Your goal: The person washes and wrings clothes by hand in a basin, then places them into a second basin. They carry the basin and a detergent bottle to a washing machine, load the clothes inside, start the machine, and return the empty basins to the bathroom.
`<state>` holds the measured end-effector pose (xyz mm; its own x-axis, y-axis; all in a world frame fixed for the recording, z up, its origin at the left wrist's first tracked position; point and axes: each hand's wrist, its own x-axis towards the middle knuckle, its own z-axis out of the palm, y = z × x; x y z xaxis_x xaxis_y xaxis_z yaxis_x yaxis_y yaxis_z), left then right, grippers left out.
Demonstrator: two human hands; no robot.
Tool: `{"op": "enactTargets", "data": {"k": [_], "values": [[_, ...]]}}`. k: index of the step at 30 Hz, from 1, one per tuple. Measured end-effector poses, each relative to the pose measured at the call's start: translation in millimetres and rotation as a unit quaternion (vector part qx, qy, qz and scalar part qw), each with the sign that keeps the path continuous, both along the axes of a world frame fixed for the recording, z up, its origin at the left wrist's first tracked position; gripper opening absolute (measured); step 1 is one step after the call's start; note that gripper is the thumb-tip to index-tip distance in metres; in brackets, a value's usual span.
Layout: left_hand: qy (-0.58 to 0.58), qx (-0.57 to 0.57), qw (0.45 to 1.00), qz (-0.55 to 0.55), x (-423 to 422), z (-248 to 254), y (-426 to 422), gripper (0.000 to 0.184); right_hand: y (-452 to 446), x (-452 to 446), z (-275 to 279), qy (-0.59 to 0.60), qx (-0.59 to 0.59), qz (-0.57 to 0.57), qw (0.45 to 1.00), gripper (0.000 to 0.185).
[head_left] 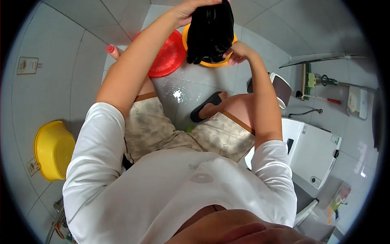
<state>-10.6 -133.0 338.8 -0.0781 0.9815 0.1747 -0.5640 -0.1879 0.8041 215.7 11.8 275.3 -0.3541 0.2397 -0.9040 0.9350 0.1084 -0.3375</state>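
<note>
So everything here is happening around the orange basin (218, 64) on the floor, and I'll place stuff from that. The black cloth (211, 32) is bunched up over it, covering most of the opening. Its long axis runs from the basin's far side towards the near rim, basically pointing back at the person.

Left hand (195, 8) is up past the far side of the basin, fingers laid over the cloth's far end and thumb tucked beneath, so it's got hold of that bit, though the frame chops some of it off. Right hand (239, 52) is at the basin's right rim, fingers half curled against the cloth's edge. Can't tell if it's pinching fabric or just touching it. It's definitely the closer one to the cloth's near end, which lies to its left.

Red basin (168, 57) sits just left of the orange one, with wet floor (177, 94) on the near side of both.
</note>
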Motion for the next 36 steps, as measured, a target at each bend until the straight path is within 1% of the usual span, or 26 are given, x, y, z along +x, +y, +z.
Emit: {"op": "enactTargets", "data": {"k": [1,2,3,4,5,6,8,9,11,12,13,14,15,17,18,21,22,23,25,27,29,30,32,33,35,36], "values": [[0.033,-0.006,0.999,0.017,2,1,1,0.028,12,2,-5,0.068,0.157,0.034,0.985,0.066],[-0.008,0.001,1.0,0.002,4,1,2,0.026,22,3,-11,0.133,0.309,0.068,0.939,0.058],[-0.01,0.002,1.0,0.004,7,4,1,0.026,22,-1,-9,0.133,0.308,0.071,0.939,0.058],[-0.042,-0.022,0.999,-0.021,11,7,0,0.025,23,-5,-6,0.298,0.317,-0.013,0.9,0.048],[-0.075,-0.045,0.995,-0.047,14,11,-1,0.024,23,-9,-3,0.452,0.314,-0.098,0.829,0.04],[-0.074,-0.043,0.995,-0.046,14,12,2,0.024,19,-16,0,0.453,0.315,-0.097,0.829,0.04],[-0.07,-0.075,0.987,-0.127,14,8,10,0.021,10,-33,4,0.568,0.553,-0.015,0.61,0.037],[-0.07,-0.074,0.987,-0.127,15,7,12,0.021,14,-40,12,0.568,0.553,-0.015,0.61,0.037],[-0.096,-0.097,0.978,-0.157,18,6,15,0.02,26,-58,23,0.633,0.544,0.05,0.548,0.043],[-0.097,-0.098,0.978,-0.154,21,5,17,0.02,27,-63,10,0.635,0.541,0.051,0.548,0.043],[-0.085,-0.067,0.986,-0.126,26,5,20,0.02,25,-66,-13,0.688,0.248,-0.076,0.678,0.046],[-0.072,-0.035,0.992,-0.098,29,6,21,0.02,23,-69,-26,0.656,-0.074,-0.194,0.725,0.048],[-0.071,-0.036,0.992,-0.096,32,9,21,0.02,12,-71,-18,0.657,-0.076,-0.193,0.725,0.048],[-0.093,-0.03,0.995,-0.004,36,14,18,0.018,-16,-69,10,0.591,-0.264,-0.324,0.69,0.06],[-0.089,-0.02,0.996,0.016,34,13,18,0.018,-11,-71,10,0.554,-0.305,-0.358,0.687,0.076],[-0.164,-0.027,0.984,0.071,11,17,21,0.011,-29,-50,51,0.553,-0.327,-0.273,0.716,0.082],[-0.237,-0.128,0.962,0.041,13,32,11,0.016,-22,-46,51,0.516,-0.369,-0.245,0.733,0.077],[-0.238,-0.128,0.962,0.041,11,28,14,0.016,-20,-46,45,0.515,-0.369,-0.245,0.733,0.077],[-0.2,-0.109,0.97,0.088,6,15,25,0.025,-37,-52,56,0.444,-0.146,-0.228,0.854,0.065],[-0.156,-0.13,0.965,0.167,11,8,26,0.027,-50,-62,65,0.443,-0.078,-0.135,0.883,0.058],[-0.137,-0.175,0.943,0.248,19,5,27,0.025,-63,-66,72,0.435,-0.008,-0.097,0.895,0.052],[-0.137,-0.174,0.943,0.247,19,0,29,0.025,-65,-68,70,0.434,-0.007,-0.097,0.895,0.052],[-0.057,-0.206,0.933,0.289,18,-11,31,0.019,-67,-72,60,0.475,0.083,-0.037,0.875,0.046],[-0.057,-0.207,0.933,0.287,17,-22,36,0.019,-69,-72,56,0.474,0.083,-0.039,0.876,0.046],[0.025,-0.203,0.932,0.299,16,-40,46,0.013,-71,-71,45,0.477,0.217,-0.014,0.852,0.043],[0.045,-0.213,0.933,0.287,22,-29,36,0.013,-55,-78,13,0.462,0.249,0.012,0.851,0.049]]}}
